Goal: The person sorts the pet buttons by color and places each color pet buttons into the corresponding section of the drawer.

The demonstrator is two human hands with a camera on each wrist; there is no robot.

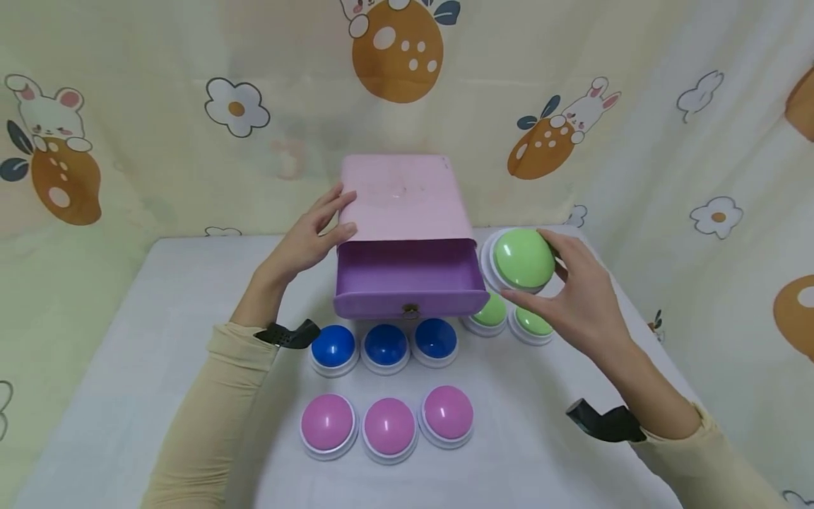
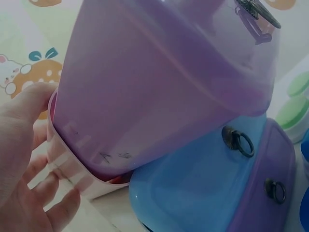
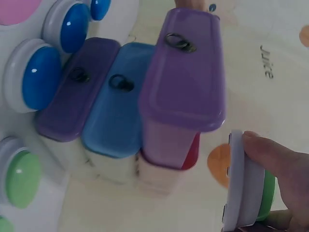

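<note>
My right hand (image 1: pixel 581 304) grips a green domed push button (image 1: pixel 524 258) with a white round base, thumb and fingers at its rim. It is raised at the right of a small pink drawer cabinet (image 1: pixel 403 198). The cabinet's top purple drawer (image 1: pixel 369 305) is pulled out, and its inside shows in the head view. My left hand (image 1: pixel 299 247) rests on the cabinet's left side, fingers along the top edge. Below the pulled-out drawer, the wrist views show a blue drawer (image 3: pixel 116 106) and a lower purple drawer (image 3: pixel 72 101), both pushed in, with ring pulls.
Two more green buttons (image 1: pixel 533 323) stand on the white-covered table (image 1: pixel 191 297) below my right hand. Three blue buttons (image 1: pixel 386 346) line up in front of the cabinet, with three pink buttons (image 1: pixel 389 426) nearer me. A patterned curtain (image 1: pixel 286 184) hangs behind.
</note>
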